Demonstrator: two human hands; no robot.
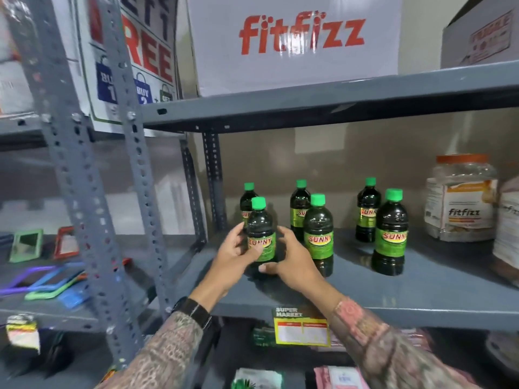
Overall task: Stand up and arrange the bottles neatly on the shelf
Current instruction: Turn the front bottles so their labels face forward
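Observation:
Several dark bottles with green caps and green "SUNNY" labels stand upright on the grey metal shelf [393,290]. My left hand [236,256] grips the front-left bottle [259,220] around its label. My right hand [289,259] cups the same bottle from the right, thumb at its base. Another bottle [246,202] stands just behind it. A pair stands in the middle: the front one [318,237] and the rear one [299,206]. On the right stand a front bottle [390,234] and a rear bottle [368,211].
A clear "fitfizz" jar [460,203] with an orange lid stands at the shelf's right, white packets [508,228] beside it. A white "fitfizz" box [297,43] sits on the upper shelf. Perforated uprights [146,192] rise at left. A price tag [302,329] hangs from the shelf edge.

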